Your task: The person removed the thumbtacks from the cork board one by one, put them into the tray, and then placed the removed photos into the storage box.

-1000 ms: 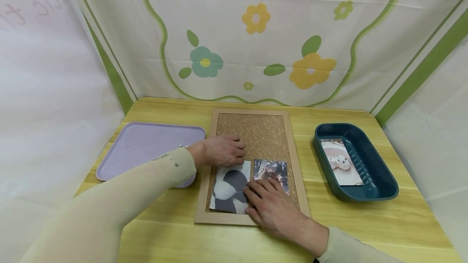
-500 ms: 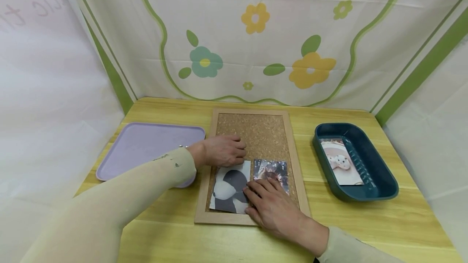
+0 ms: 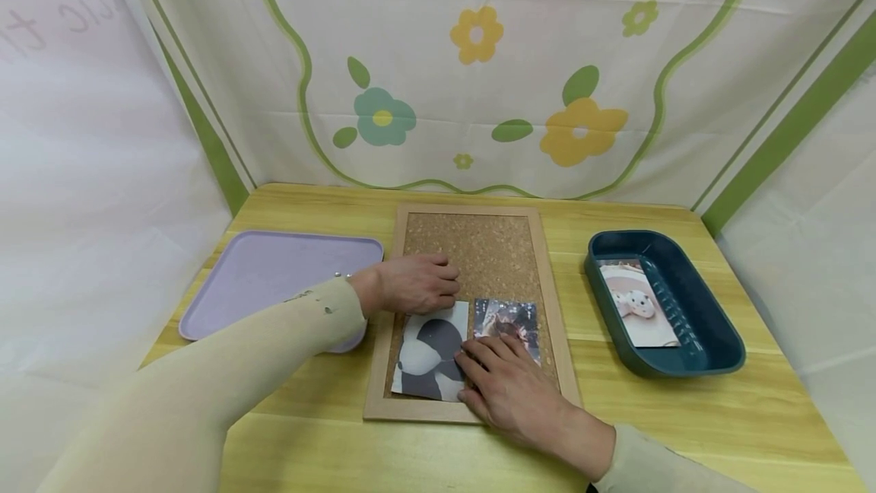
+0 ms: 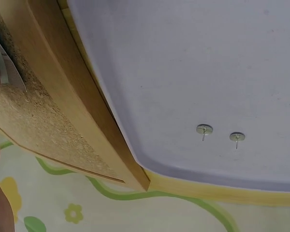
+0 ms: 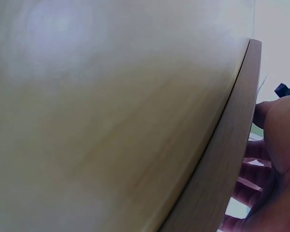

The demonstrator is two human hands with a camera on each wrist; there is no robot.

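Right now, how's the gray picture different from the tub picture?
The gray photo shows no pink; the tub photo does. The gray photo is on the corkboard, the tub photo in the teal tub. The right hand partly covers the gray photo, not the tub photo. Both look rectangular.

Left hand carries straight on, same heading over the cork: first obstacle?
Probably the frame's right side. From the left hand, the line crosses bare cork, seemingly just beyond the dark photo. Hand height is unclear, so it might pass over.
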